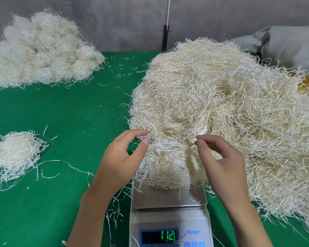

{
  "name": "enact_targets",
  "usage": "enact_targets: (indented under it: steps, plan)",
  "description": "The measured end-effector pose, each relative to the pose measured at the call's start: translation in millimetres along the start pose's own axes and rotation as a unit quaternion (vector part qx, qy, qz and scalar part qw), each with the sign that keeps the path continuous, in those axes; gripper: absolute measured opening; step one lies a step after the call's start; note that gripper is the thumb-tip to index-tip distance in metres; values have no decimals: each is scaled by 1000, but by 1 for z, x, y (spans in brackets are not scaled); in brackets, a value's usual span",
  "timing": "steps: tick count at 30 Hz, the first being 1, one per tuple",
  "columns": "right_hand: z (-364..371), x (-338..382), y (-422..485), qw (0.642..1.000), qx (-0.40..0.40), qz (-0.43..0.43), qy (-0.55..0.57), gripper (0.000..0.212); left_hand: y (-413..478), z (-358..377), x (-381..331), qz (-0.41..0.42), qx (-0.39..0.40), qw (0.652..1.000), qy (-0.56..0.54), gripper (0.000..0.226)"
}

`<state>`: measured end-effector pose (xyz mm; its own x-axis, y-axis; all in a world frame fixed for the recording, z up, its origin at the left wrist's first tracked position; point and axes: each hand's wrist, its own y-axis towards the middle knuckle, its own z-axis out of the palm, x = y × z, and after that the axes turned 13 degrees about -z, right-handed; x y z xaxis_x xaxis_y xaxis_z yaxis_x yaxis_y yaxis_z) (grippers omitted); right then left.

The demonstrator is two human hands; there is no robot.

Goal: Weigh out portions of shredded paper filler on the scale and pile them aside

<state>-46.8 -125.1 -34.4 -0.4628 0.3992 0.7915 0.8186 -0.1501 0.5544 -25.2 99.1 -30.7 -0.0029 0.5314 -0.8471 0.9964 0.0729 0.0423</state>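
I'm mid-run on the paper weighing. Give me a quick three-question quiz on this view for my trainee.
1. True or false: the scale pan is bare.
2. The pile of rounded portions lies on the green table at: A) far left, B) far right, C) in front of the scale?
3. Which digits does the display show?
Key: 1 false, a portion sits on it, with the left hand and right hand at its top; 2 A; 3 1121.

Four lots of shredded paper, large heap (221, 95) right, stacked pile (43, 54) far left, small pile (16, 150) near left, portion (164, 168) on the one scale (169, 220), two hands, left hand (118, 157), right hand (221, 161), one sack (292, 45) far right
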Motion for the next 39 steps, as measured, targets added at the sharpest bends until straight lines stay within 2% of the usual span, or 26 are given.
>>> enact_targets:
  steps: [1, 3, 5, 6, 7, 8, 10, 12, 13, 14, 15, 17, 18, 20, 21, 23, 24, 26, 28, 31, 32, 33, 34, 36, 37, 39]
  plan:
    - [0, 0, 0, 1000, 21, 0, -16, 11, 1, 1, 1, -6, 11, 1000, 3, 24]
    - [2, -5, 0, 985, 122, -1, -124, 37, 3, 3, 4, -21, 53, 997, 50, 45]
    - [4, -16, -3, 920, 295, -3, -257, 78, 6, 8, 9, -52, 132, 978, 152, 74]
    - [7, -21, -5, 882, 375, 11, -286, 93, 8, 12, 13, -73, 173, 961, 203, 89]
    - [12, -25, -8, 855, 430, 30, -288, 103, 9, 16, 16, -87, 207, 945, 237, 99]
    - [17, -27, -10, 843, 458, 43, -277, 108, 10, 21, 19, -100, 230, 935, 252, 103]
    - [27, -29, -12, 858, 441, 26, -261, 100, 10, 30, 23, -106, 241, 938, 224, 95]
    - [36, -22, -10, 901, 354, -22, -248, 79, 7, 36, 23, -87, 224, 957, 163, 84]
    - [41, -15, -7, 930, 306, -13, -203, 74, 4, 38, 20, -88, 211, 968, 100, 82]
    - [47, -5, -3, 957, 259, 17, -127, 75, 0, 38, 14, -109, 192, 975, -6, 84]
    - [53, 5, 1, 974, 220, 53, -32, 79, -2, 37, 7, -143, 161, 966, -144, 92]
    - [68, 26, 9, 968, 206, 98, 102, 87, 0, 33, 0, -226, 111, 897, -363, 114]
    - [78, 36, 11, 961, 227, 97, 128, 87, 4, 29, -1, -250, 98, 861, -432, 117]
    - [96, 58, 12, 932, 301, 105, 170, 77, 13, 16, -3, -268, 66, 807, -522, 111]
    - [104, 65, 12, 917, 348, 108, 165, 80, 16, 7, -3, -277, 42, 782, -556, 103]
    - [120, 71, 12, 908, 394, 83, 120, 96, 22, -9, 1, -281, -21, 756, -590, 98]
    - [128, 71, 12, 915, 382, 72, 104, 96, 24, -15, 2, -273, -62, 761, -585, 97]
    - [144, 71, 10, 936, 327, 81, 97, 94, 27, -24, 3, -256, -122, 769, -573, 79]
    - [162, 73, 4, 960, 266, 55, 70, 88, 30, -33, 3, -240, -147, 761, -585, 61]
    - [186, 73, -1, 988, 125, -95, 10, 65, 31, -58, 17, -209, -220, 775, -555, 48]
    - [193, 73, 0, 990, 90, -110, 26, 56, 30, -68, 23, -209, -251, 775, -541, 45]
    - [200, 76, 3, 990, 84, -81, 80, 51, 30, -77, 29, -211, -277, 775, -527, 39]
    - [209, 84, 7, 980, 110, -19, 164, 53, 29, -82, 33, -213, -294, 778, -513, 33]
    - [233, 96, 11, 918, 217, 132, 303, 65, 27, -85, 37, -230, -295, 785, -495, 29]
    - [244, 101, 11, 895, 249, 174, 327, 66, 27, -84, 40, -235, -285, 783, -500, 34]
    - [265, 104, 6, 881, 270, 205, 331, 53, 24, -88, 46, -235, -277, 770, -525, 54]
